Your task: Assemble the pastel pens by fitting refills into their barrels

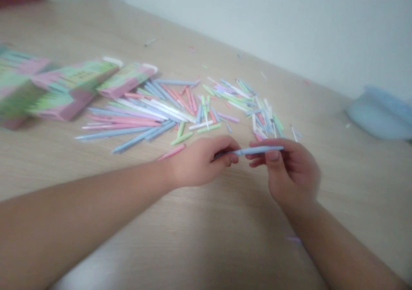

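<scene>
A light blue pen (262, 150) is held between my two hands, lying nearly level above the table. My left hand (201, 161) is closed around one end, and its fingers hide that part. At the tapered end, my right hand (292, 169) pinches the pen between thumb and fingers. Just beyond my hands lie loose pen barrels (138, 120) in blue, pink, white and green. Shorter pen pieces (206, 111) are scattered to their right, and a heap of small mixed parts (264, 114) sits behind my right hand. The picture is blurred.
Several green and pink boxes (77, 83) stand at the left on the wooden table (180, 247). A pale blue bag-like item (380, 111) lies at the far right. A white wall (273, 23) runs along the back edge. A small purple piece (293, 239) lies near my right forearm.
</scene>
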`<state>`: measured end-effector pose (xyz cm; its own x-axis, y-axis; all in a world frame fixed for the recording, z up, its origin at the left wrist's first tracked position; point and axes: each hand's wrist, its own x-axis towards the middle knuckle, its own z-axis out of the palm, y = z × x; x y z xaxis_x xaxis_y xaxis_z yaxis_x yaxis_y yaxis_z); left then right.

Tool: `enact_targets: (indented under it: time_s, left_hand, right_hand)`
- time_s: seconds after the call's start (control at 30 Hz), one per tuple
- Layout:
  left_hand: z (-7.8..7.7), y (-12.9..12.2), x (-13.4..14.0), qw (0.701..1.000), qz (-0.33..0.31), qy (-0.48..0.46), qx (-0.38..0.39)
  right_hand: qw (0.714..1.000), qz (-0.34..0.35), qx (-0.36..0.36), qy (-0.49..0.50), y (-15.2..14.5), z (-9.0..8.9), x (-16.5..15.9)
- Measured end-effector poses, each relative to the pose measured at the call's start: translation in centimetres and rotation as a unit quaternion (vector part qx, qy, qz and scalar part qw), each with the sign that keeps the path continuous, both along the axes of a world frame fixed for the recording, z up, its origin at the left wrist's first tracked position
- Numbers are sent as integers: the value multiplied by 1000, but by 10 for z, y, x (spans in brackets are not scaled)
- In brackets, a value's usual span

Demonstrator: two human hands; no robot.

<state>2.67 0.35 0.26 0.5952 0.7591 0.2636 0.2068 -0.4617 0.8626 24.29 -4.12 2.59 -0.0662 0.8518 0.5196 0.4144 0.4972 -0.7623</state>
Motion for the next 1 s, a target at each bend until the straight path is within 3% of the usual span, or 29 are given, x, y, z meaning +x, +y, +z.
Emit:
enact_targets:
  time_s: [1.0]
  left_hand:
    - [-1, 2, 1, 998, 31, 39, 41]
  right_hand:
    - [996, 38, -85, -2, 7, -7, 15]
